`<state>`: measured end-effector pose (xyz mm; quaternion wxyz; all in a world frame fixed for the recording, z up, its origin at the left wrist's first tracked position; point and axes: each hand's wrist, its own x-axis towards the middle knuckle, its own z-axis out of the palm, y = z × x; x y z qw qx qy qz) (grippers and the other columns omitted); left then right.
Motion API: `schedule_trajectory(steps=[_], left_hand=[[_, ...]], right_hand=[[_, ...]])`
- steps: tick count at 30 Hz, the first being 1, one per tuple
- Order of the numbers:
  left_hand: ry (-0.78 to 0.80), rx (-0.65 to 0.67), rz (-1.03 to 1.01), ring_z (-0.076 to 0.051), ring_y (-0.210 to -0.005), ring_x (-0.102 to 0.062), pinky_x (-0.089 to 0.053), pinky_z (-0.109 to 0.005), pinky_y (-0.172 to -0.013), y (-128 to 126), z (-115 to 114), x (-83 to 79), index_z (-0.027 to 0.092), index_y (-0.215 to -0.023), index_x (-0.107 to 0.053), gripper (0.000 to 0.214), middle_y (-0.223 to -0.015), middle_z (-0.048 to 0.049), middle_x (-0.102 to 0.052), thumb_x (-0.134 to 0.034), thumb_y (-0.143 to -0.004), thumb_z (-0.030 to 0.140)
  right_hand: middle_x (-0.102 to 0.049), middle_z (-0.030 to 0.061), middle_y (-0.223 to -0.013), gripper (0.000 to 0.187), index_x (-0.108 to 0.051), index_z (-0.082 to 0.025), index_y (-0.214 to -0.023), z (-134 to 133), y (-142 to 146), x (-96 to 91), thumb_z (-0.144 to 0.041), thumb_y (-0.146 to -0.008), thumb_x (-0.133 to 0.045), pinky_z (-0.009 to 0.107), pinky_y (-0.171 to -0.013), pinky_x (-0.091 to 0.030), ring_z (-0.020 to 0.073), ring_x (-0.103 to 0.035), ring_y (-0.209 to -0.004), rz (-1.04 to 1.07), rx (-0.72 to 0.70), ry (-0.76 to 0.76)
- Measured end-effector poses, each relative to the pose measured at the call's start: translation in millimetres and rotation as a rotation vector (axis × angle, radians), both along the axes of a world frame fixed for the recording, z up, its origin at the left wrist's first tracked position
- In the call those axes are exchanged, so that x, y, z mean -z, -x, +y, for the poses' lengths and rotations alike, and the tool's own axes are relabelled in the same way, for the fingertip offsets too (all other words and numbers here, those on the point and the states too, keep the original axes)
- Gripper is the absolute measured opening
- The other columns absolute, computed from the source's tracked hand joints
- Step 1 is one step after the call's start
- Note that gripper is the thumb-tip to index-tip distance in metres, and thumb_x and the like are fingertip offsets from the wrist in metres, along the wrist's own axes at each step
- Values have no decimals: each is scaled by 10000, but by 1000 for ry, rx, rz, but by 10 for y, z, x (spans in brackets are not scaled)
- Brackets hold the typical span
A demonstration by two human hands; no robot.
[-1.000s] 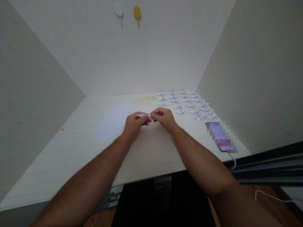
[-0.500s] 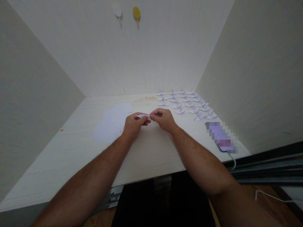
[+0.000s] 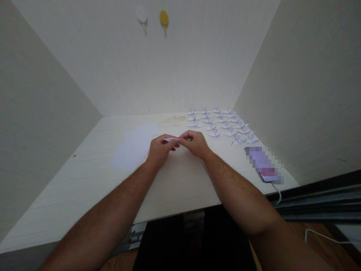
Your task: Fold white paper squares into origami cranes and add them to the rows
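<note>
Pinching folded paper (image 3: 170, 139) over the table (image 3: 180, 180) rn: left hand (image 3: 160, 147) grips its middle, right hand (image 3: 196, 143) nips the 3 o'clock end. Long axis runs roughly 9-to-3, visible tip at 9, other end's blocked by the hands. Cranes (image 3: 224, 121) sit at 2, phone (image 3: 262, 165) nearer 4, sheets (image 3: 134, 145) at 9, partly behind left hand.

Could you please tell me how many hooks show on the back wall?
2: a white hook and, just right of it, a yellow hook, both high on the back wall.
</note>
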<state>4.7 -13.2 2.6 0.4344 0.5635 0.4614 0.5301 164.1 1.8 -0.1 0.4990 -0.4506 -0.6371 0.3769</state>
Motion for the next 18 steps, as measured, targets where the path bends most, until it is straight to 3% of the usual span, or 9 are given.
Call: schedule_trajectory(steps=[8,18], left_hand=[[26,-103,23,-85,-444,-444,-333,-220,-445,1,10,1,160,-743,-705,145,-510,29,-585,-755,-666,274],[14,-70,-186,-83,-452,-424,-309,-231,-456,-51,36,41,159,-671,-689,97,-471,40,-542,-753,-636,223]], right_hand=[[-666,3,-644,143,-676,-159,-712,-33,17,-12,-300,-736,-680,231,-553,-406,97,-533,-565,-36,-5,-39],[-627,-10,-614,147,-645,-157,-695,-53,31,-32,-297,-737,-660,228,-541,-384,93,-504,-554,-27,4,-55]])
